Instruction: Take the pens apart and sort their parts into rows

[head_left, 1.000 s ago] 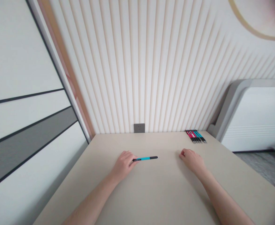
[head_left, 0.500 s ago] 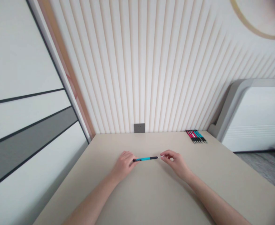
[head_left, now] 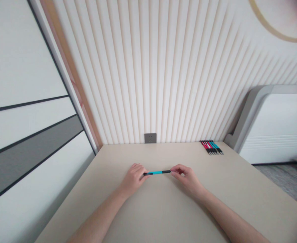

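Observation:
A blue and black pen (head_left: 157, 172) is held nearly level above the table, its clip end to the left and its black grip to the right. My left hand (head_left: 135, 176) is closed around the clip end, which partly disappears behind the fingers. At the other end, my right hand (head_left: 186, 177) pinches thumb and fingertips together right at the pen's tip. Those fingertips cover the small silver tip piece, so I cannot tell how it sits on the pen.
Several pens (head_left: 212, 147), pink, white and blue with black grips, lie side by side at the back right of the beige table (head_left: 148, 209). Behind the table rises a ribbed wall with a dark socket (head_left: 150, 138). A white cabinet (head_left: 37, 162) borders the left; a headboard (head_left: 277, 125) stands right.
My right hand has moved slightly left, bringing the small silver piece in its fingers up to the pen's tip and closing the gap. My left hand keeps its hold on the pen.

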Demonstrator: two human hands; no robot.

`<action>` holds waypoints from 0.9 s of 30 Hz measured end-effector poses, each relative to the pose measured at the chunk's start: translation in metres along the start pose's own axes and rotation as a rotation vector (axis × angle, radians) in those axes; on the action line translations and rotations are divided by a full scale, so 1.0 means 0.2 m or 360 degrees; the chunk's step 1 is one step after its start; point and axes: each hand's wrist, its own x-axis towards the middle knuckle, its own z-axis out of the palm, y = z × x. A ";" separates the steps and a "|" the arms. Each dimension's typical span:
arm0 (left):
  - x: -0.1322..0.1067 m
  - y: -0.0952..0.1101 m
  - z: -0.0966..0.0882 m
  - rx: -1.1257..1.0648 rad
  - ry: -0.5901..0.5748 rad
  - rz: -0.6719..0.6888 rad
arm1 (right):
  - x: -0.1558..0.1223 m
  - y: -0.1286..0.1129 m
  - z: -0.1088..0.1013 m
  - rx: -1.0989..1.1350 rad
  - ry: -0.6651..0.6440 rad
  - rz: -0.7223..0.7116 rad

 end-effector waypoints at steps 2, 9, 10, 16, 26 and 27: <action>0.00 -0.01 0.00 -0.0020 -0.0001 0.0016 | 0.00 0.00 0.02 0.0022 -0.0011 0.0035; -0.01 0.00 0.00 -0.0056 0.0002 0.0055 | -0.01 0.01 0.02 -0.0206 -0.0062 0.0001; 0.00 0.00 0.00 -0.0055 -0.0001 0.0061 | -0.01 0.02 0.02 -0.0262 -0.0077 -0.0008; 0.00 0.00 0.01 -0.0054 -0.0034 0.0079 | -0.02 0.03 0.04 -0.0386 -0.0171 -0.0036; 0.00 0.01 -0.01 -0.0008 0.0022 -0.0003 | -0.01 -0.01 -0.06 -0.0432 -0.0113 -0.0422; 0.00 0.01 -0.01 -0.0010 0.0022 -0.0001 | -0.01 0.00 -0.06 -0.0443 -0.0118 -0.0453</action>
